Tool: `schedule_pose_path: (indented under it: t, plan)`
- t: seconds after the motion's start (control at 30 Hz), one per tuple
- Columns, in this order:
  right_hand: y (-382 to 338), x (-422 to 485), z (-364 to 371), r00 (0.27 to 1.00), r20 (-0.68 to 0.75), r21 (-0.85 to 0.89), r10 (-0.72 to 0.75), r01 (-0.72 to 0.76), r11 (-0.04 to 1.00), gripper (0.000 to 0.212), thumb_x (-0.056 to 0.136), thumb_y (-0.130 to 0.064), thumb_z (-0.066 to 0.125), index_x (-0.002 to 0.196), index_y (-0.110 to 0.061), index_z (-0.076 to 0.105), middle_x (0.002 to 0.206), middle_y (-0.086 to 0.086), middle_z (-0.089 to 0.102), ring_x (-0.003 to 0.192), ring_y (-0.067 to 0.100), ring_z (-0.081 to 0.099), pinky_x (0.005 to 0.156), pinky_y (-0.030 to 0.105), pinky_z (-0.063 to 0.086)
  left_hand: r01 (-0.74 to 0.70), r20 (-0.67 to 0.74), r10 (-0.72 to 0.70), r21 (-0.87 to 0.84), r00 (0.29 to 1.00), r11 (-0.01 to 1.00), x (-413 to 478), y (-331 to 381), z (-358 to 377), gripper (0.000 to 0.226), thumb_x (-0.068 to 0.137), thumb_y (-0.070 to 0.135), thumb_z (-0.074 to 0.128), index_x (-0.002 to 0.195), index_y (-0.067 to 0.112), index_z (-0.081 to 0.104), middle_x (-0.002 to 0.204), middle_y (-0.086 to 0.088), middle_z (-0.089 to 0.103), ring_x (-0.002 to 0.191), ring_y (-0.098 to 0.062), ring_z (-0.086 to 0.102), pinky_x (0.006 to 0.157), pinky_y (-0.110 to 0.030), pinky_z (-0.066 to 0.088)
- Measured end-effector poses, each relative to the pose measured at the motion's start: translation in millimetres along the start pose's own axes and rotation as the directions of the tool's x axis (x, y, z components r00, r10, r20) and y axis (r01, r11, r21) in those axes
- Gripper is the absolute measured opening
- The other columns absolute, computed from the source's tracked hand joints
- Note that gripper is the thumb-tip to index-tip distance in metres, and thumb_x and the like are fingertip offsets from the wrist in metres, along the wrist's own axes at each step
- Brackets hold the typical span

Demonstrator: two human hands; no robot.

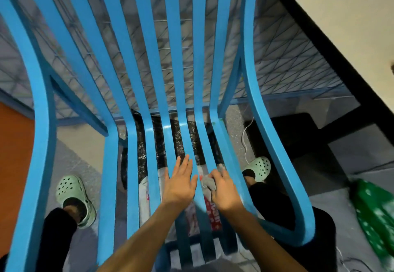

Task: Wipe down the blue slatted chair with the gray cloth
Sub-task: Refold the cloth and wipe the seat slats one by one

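Dim, even indoor light is falling; wide-angle distortion is bowing the blue slatted chair [44,143], while the green white-spotted object [375,207] is blurring at the right edge.

Chair [44,122] x1, cloth [208,183] x1, hands [181,183] [225,190] x2

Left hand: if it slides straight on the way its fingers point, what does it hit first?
Probably the bend where the blue slatted chair turns up into its backrest. The left hand lies flat on the seat slats, with nothing between.

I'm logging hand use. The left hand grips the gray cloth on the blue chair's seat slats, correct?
No: the right hand grips the gray cloth on the seat slats of the blue chair, as the head view shows; the left hand lies flat, holding nothing.
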State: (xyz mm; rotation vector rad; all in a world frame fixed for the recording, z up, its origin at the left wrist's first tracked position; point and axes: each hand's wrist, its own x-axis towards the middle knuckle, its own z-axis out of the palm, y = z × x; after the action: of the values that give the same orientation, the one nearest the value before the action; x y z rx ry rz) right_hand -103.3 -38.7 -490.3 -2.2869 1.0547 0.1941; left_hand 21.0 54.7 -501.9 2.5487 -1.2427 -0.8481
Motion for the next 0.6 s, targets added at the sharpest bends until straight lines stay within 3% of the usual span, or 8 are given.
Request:
schedule_pose_path:
  t: [0.13,0.37,0.53,0.6]
  plan:
    - [12,-41,13,1.0,-0.021,0.069,-0.007,0.009,0.998,0.026,0.089,-0.006,0.053,0.112,-0.017,0.053,0.115,0.007,0.045,0.099,0.027,0.058,0.086,0.032,0.044,0.002,-0.036,-0.002,0.012,0.999,1.0,-48,4,21,0.062,0.104,0.043,0.023,0.156,0.026,-0.004,0.16,0.013,-0.02,0.146,-0.006,-0.022,0.109,-0.031,-0.013]
    - [29,-98,38,0.998,-0.047,-0.029,0.043,-0.045,0.999,0.036,0.093,-0.022,0.06,0.125,-0.026,0.044,0.132,0.004,0.041,0.12,0.024,0.051,0.106,0.036,0.041,0.009,-0.002,-0.009,0.07,1.0,0.997,-87,10,27,0.061,0.104,0.048,0.019,0.156,0.025,-0.004,0.16,0.011,-0.017,0.147,-0.013,-0.019,0.111,-0.04,-0.015]
    - [35,-126,37,0.999,-0.032,0.01,-0.007,0.007,1.0,0.028,0.097,-0.02,0.053,0.124,-0.027,0.046,0.13,0.001,0.041,0.116,0.02,0.052,0.104,0.034,0.043,0.002,0.032,-0.003,0.036,0.999,0.999,-103,9,30,0.061,0.105,0.044,0.023,0.156,0.024,-0.003,0.162,0.007,-0.013,0.148,-0.015,-0.017,0.114,-0.041,-0.009]
    - [34,-126,25,1.0,0.004,0.102,-0.02,0.019,0.995,0.024,0.094,-0.013,0.053,0.113,-0.027,0.051,0.121,0.0,0.047,0.108,0.017,0.054,0.1,0.033,0.047,0.012,0.052,-0.014,0.025,0.999,1.0,-106,12,29,0.062,0.104,0.044,0.026,0.156,0.025,-0.003,0.162,0.006,-0.014,0.148,-0.017,-0.017,0.118,-0.047,-0.004]
